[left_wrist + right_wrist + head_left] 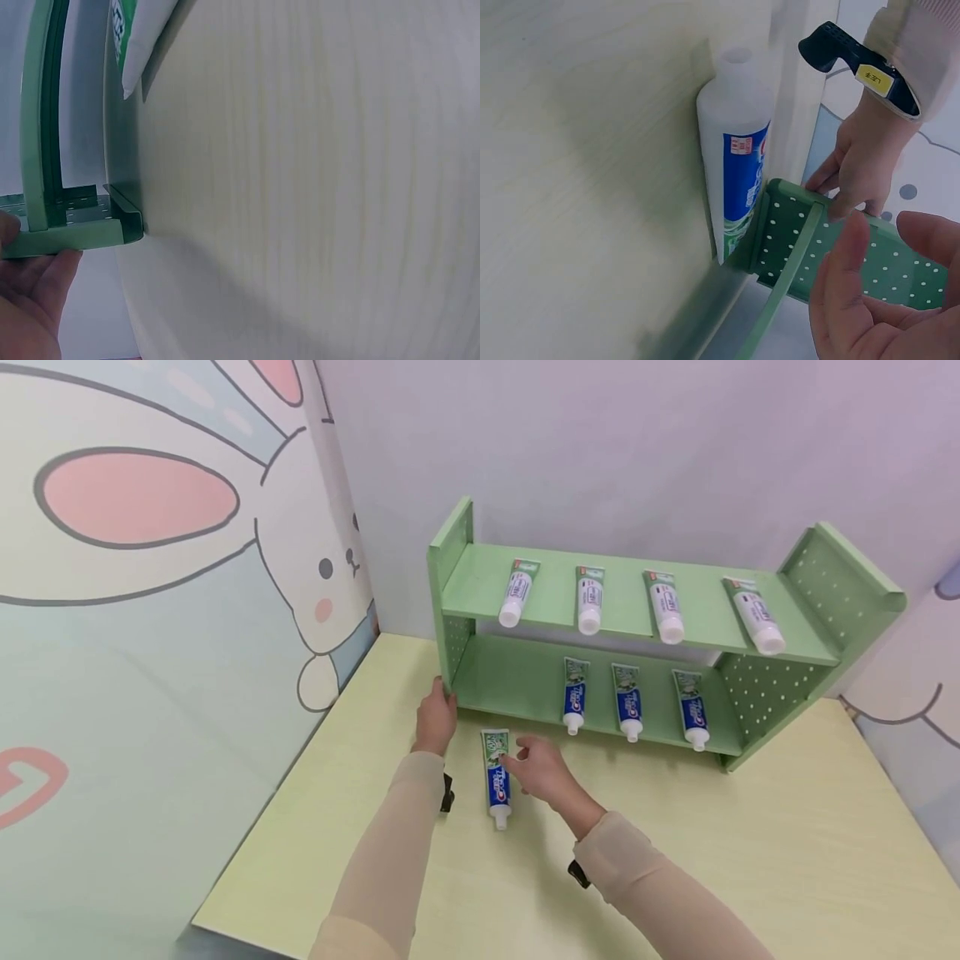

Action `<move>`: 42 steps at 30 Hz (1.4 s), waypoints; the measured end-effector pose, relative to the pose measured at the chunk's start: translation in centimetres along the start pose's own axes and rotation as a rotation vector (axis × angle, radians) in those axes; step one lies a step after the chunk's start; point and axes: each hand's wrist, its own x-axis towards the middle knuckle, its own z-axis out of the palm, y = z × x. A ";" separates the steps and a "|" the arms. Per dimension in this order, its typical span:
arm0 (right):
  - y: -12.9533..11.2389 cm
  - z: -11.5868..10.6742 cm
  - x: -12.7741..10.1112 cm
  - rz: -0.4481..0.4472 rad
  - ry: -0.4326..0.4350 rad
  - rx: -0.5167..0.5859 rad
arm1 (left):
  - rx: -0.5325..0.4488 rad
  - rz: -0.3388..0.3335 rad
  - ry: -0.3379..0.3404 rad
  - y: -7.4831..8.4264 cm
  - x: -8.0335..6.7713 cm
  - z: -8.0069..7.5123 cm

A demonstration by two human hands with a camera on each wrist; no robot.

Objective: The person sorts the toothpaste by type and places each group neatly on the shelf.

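On the table in front of a green two-tier shelf (517,672) lies a toothpaste tube (497,781), blue, green and white, its cap toward me. My right hand (542,768) is just right of this tube in the head view. In the right wrist view, the thumb and fingers of that hand (885,292) are parted and apart from the tube (739,161). My left hand (436,718) holds the shelf's left side panel near its lower front corner. The left wrist view shows the thumb and fingers (56,281) on either side of the panel edge (75,238).
Several white-capped tubes, one of them a left-hand tube (519,593), lie on the upper tier. Three blue-and-green tubes, including a middle one (627,702), lie on the lower tier, right of its bare left part. A rabbit-printed wall (150,693) borders the table (315,852).
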 end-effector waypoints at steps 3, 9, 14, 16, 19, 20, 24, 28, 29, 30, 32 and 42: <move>0.4 0.2 0.1 0.019 -0.004 0.007 | -0.003 0.002 0.001 0.1 0.0 0.0; 1.1 0.7 0.3 0.034 0.004 -0.004 | -0.004 0.007 -0.006 0.1 0.0 0.1; 1.6 1.0 0.6 0.033 0.009 -0.004 | -0.008 0.006 -0.004 0.1 0.0 0.2; 1.9 1.3 0.7 0.034 0.005 -0.016 | -0.005 0.008 0.000 0.1 0.0 0.2; 2.2 1.8 0.9 0.043 -0.005 -0.054 | -0.009 0.005 0.003 0.1 0.0 0.2; 2.2 2.0 0.9 0.046 -0.009 -0.070 | -0.011 0.003 0.003 0.1 0.0 0.2; 2.4 2.9 0.8 0.048 -0.013 -0.116 | -0.025 0.001 0.005 0.1 -0.1 0.2; 2.5 3.4 0.8 0.045 -0.010 -0.139 | -0.021 0.010 0.010 0.0 -0.1 0.2; 2.6 3.5 0.8 0.048 -0.009 -0.141 | -0.020 0.012 0.012 0.0 -0.1 0.2; 2.7 3.6 0.8 0.049 -0.007 -0.142 | -0.018 0.012 0.014 0.0 -0.1 0.2; 2.9 3.7 0.9 0.048 -0.005 -0.144 | -0.014 0.011 0.016 0.0 -0.1 0.2; 3.3 4.2 0.8 0.067 -0.036 -0.089 | -0.012 0.007 0.012 0.0 -0.1 0.1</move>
